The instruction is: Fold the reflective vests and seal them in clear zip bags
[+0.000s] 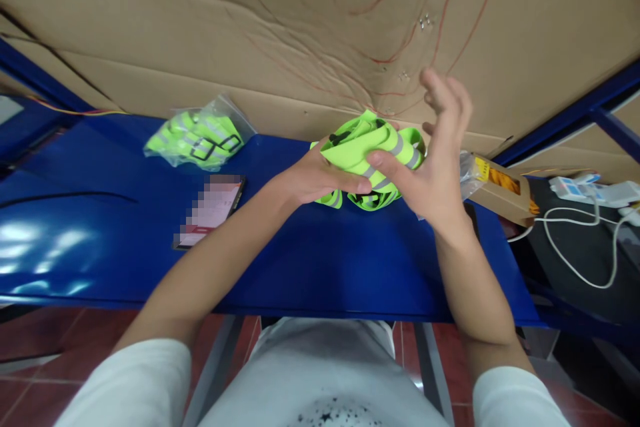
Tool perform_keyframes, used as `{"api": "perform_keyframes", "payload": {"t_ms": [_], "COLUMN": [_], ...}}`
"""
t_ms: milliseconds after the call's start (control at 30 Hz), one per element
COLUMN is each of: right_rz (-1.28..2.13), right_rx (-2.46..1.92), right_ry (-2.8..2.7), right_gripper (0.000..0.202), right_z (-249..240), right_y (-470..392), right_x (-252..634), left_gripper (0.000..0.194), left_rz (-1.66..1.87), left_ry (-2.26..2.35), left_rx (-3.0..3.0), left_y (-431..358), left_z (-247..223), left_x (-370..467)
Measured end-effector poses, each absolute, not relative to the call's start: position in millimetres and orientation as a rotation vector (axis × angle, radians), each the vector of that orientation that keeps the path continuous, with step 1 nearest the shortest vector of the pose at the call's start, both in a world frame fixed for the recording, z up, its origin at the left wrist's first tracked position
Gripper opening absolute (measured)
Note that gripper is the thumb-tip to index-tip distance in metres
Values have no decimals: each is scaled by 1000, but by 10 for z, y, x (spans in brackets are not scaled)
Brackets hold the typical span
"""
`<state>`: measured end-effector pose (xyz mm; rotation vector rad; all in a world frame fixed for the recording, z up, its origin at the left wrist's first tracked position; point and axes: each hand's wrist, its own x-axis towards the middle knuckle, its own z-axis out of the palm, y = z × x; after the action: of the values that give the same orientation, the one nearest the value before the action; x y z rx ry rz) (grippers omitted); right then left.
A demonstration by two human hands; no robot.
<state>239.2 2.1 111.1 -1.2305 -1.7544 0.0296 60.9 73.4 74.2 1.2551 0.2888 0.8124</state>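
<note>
My left hand (320, 173) is closed around a folded bundle of neon-green reflective strap (357, 150), its thumb lying across the front. Grey reflective bands and black plastic fittings show among the folds. The thumb of my right hand (440, 160) rests on the bundle's right side, while its other fingers are raised and spread away from it. Just below the held bundle, more neon-green strap (375, 201) with black fittings shows close to the blue table (320, 267); whether it joins the bundle I cannot tell.
A clear plastic bag (200, 133) of similar neon straps with black buckles lies at the back left. A phone (213, 210) with a lit screen is left of my forearm. An open cardboard box (500, 190), a white power strip (595, 190) and cables sit at right. Cardboard (250, 33) stands behind.
</note>
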Motion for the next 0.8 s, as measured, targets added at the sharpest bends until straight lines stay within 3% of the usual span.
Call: {"api": "perform_keyframes", "payload": {"t_ms": [133, 233, 300, 433, 500, 800], "right_rz": [411, 455, 452, 436, 376, 296], "right_rx": [-1204, -1178, -1164, -1167, -1179, -1220], "right_ry": [-1870, -1848, -1846, -1727, -1588, -1340], "right_gripper": [64, 58, 57, 46, 42, 51], "right_z": [1109, 1103, 1101, 1055, 987, 611], "right_y": [33, 22, 9, 27, 71, 109], "right_x": [2438, 2438, 2415, 2324, 2264, 1951], "left_gripper": [63, 57, 65, 102, 105, 67], "left_rz": [825, 841, 902, 975, 1031, 1205], "left_ry": [370, 407, 391, 320, 314, 435], "left_rx": [1224, 1176, 1186, 1150, 1103, 1118], "left_y": [682, 693, 719, 765, 756, 607], "left_z": [749, 737, 739, 728, 690, 527], "left_x": [647, 658, 653, 679, 741, 967]}}
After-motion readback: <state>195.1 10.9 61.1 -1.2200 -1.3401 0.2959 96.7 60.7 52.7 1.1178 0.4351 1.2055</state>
